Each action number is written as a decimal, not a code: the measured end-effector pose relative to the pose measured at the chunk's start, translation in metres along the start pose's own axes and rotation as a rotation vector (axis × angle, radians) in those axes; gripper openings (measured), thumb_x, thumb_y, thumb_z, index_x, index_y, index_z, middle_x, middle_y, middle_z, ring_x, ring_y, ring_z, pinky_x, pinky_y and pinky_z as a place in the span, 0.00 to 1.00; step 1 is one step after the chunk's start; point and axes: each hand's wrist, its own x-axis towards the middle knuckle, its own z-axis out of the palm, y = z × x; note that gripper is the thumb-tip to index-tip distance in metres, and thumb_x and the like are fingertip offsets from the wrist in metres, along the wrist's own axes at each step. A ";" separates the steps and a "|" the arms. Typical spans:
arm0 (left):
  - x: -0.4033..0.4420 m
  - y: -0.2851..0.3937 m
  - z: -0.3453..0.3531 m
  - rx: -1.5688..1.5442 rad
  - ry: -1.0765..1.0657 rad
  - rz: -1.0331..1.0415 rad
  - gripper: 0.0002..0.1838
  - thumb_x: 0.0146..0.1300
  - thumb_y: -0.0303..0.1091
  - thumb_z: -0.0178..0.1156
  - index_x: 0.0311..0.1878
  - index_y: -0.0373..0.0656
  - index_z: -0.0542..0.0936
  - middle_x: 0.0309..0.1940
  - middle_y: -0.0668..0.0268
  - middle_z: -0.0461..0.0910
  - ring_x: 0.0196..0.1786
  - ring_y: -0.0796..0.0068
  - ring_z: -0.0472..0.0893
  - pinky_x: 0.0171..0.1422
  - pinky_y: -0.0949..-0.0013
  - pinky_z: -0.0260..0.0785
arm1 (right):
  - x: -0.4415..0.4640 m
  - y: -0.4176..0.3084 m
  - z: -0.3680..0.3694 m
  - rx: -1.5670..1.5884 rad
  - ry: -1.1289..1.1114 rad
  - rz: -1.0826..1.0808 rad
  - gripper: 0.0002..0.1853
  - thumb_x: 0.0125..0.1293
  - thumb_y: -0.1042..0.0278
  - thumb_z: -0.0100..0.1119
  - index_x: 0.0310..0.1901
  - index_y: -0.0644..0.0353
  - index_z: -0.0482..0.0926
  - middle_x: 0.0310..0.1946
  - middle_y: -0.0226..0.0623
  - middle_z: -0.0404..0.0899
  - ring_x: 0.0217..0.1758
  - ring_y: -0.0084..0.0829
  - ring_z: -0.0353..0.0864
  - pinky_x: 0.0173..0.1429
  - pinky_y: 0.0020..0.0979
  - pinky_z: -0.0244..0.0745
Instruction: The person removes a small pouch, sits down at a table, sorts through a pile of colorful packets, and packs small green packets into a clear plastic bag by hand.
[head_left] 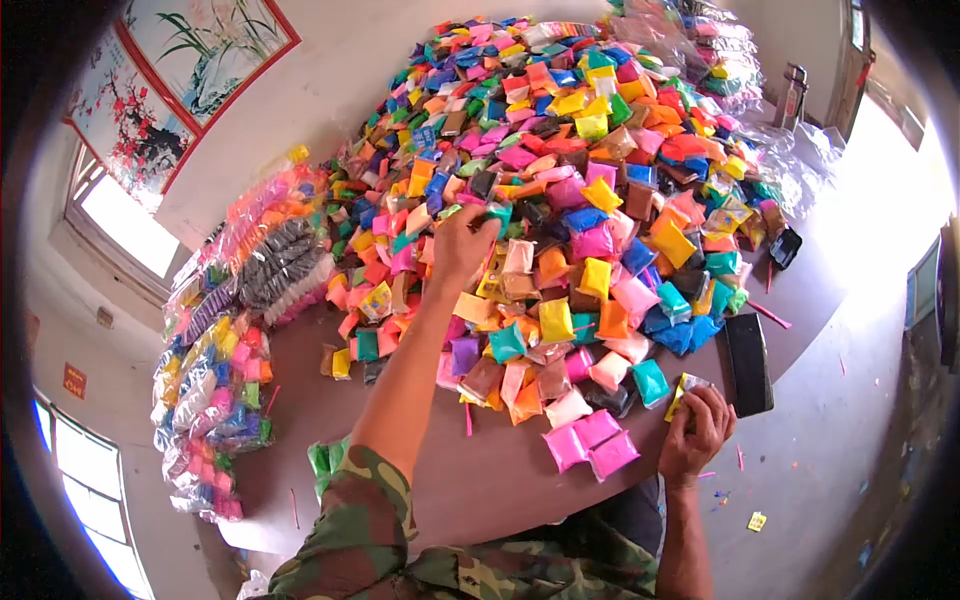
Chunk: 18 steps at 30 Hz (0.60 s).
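Bagged packets (215, 400) lie well left of the left hand (463, 243), which is over the heap of coloured packets (592, 240), fingers curled by a teal packet (499, 212); whether they grip it, I cannot tell. Pink packets (598, 430) lie left of the right hand (697, 430), whose bent fingers pinch a yellow packet (683, 393), just beside a flat black object (750, 365).

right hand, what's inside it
Part of a yellow packet shows at the right hand; the rest, and anything else inside the curled grip, is covered.
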 end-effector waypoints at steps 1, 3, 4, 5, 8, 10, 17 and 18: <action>-0.001 -0.003 -0.008 -0.093 -0.064 -0.064 0.13 0.68 0.40 0.69 0.47 0.39 0.88 0.38 0.60 0.89 0.38 0.68 0.87 0.44 0.62 0.79 | 0.001 -0.002 -0.001 0.001 -0.002 0.006 0.06 0.66 0.75 0.67 0.43 0.57 0.87 0.54 0.37 0.87 0.66 0.40 0.82 0.81 0.46 0.56; -0.005 -0.008 -0.024 -0.281 -0.183 -0.203 0.16 0.70 0.43 0.69 0.50 0.39 0.88 0.37 0.67 0.88 0.39 0.77 0.85 0.42 0.68 0.80 | 0.001 -0.003 -0.001 -0.002 -0.009 0.000 0.05 0.67 0.75 0.67 0.44 0.58 0.87 0.54 0.37 0.87 0.66 0.40 0.82 0.81 0.45 0.56; -0.013 -0.009 -0.025 -0.461 -0.192 -0.249 0.15 0.74 0.42 0.67 0.52 0.38 0.87 0.38 0.71 0.87 0.37 0.83 0.83 0.40 0.74 0.79 | 0.001 -0.001 -0.001 -0.006 -0.012 -0.010 0.05 0.67 0.75 0.67 0.44 0.58 0.87 0.54 0.37 0.87 0.66 0.40 0.82 0.81 0.46 0.56; -0.019 -0.011 -0.030 -0.483 -0.209 -0.268 0.15 0.75 0.41 0.66 0.52 0.38 0.87 0.38 0.71 0.87 0.37 0.83 0.83 0.39 0.74 0.78 | 0.000 0.000 -0.001 -0.011 -0.016 -0.020 0.06 0.68 0.74 0.67 0.44 0.58 0.87 0.54 0.37 0.87 0.67 0.40 0.82 0.81 0.46 0.56; -0.042 0.005 -0.043 -0.491 -0.279 -0.381 0.14 0.76 0.38 0.64 0.54 0.37 0.86 0.38 0.69 0.87 0.36 0.81 0.83 0.37 0.72 0.78 | -0.001 0.001 -0.001 -0.010 -0.023 -0.013 0.06 0.68 0.74 0.66 0.45 0.58 0.87 0.54 0.36 0.87 0.67 0.39 0.81 0.80 0.45 0.55; -0.064 0.013 -0.048 -0.411 -0.348 -0.352 0.15 0.76 0.37 0.65 0.53 0.34 0.85 0.36 0.69 0.87 0.35 0.84 0.83 0.35 0.74 0.76 | -0.001 0.003 0.000 -0.014 -0.015 -0.016 0.06 0.68 0.74 0.67 0.44 0.58 0.88 0.54 0.36 0.87 0.67 0.38 0.81 0.80 0.44 0.55; -0.127 0.007 -0.054 -0.270 -0.439 -0.214 0.18 0.76 0.36 0.63 0.60 0.33 0.82 0.44 0.61 0.88 0.46 0.76 0.85 0.52 0.67 0.78 | -0.002 0.004 0.000 0.006 0.005 -0.030 0.06 0.67 0.73 0.67 0.44 0.58 0.88 0.54 0.37 0.87 0.65 0.38 0.82 0.79 0.44 0.57; -0.129 0.000 -0.054 -0.279 -0.441 -0.202 0.19 0.75 0.36 0.63 0.61 0.34 0.82 0.46 0.60 0.88 0.48 0.75 0.85 0.54 0.66 0.78 | -0.002 0.004 0.000 0.001 0.005 -0.030 0.06 0.67 0.73 0.67 0.44 0.58 0.88 0.54 0.37 0.87 0.65 0.38 0.82 0.79 0.44 0.57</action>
